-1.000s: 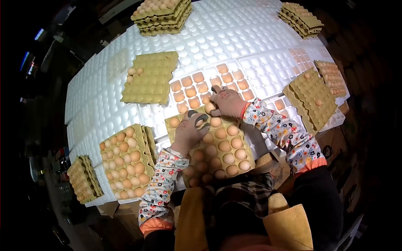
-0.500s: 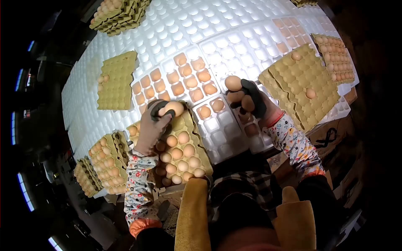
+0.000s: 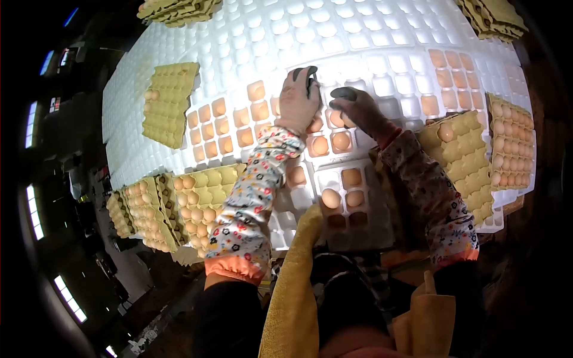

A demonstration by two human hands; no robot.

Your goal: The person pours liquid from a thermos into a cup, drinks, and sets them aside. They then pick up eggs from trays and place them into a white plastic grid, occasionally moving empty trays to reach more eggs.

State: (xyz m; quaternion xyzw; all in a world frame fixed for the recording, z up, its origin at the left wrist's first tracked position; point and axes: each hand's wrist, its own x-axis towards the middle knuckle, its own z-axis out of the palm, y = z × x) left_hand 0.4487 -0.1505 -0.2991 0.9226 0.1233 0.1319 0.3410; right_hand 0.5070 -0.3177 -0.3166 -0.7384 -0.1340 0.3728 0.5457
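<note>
My left hand, in a glove with dark fingertips, reaches over the cells of the white foam tray. Its fingers are bent; whatever is beneath them is hidden. My right hand is just to the right, its fingers curled downward beside an egg in a cell. I cannot make out whether it grips anything. Nearer to me sit a brown egg and another egg in their cells. A paler egg rests in the closer foam tray among several darker ones.
On the left stand a pulp tray with a pair of eggs and several egg-filled pulp trays. To the right are a pulp tray with an egg and a full tray. Stacked pulp trays occupy the far corner.
Both hands have moved forward over the foam tray, the left also to the right. Eggs now sit in cells near my hands that held none. The view has shifted.
</note>
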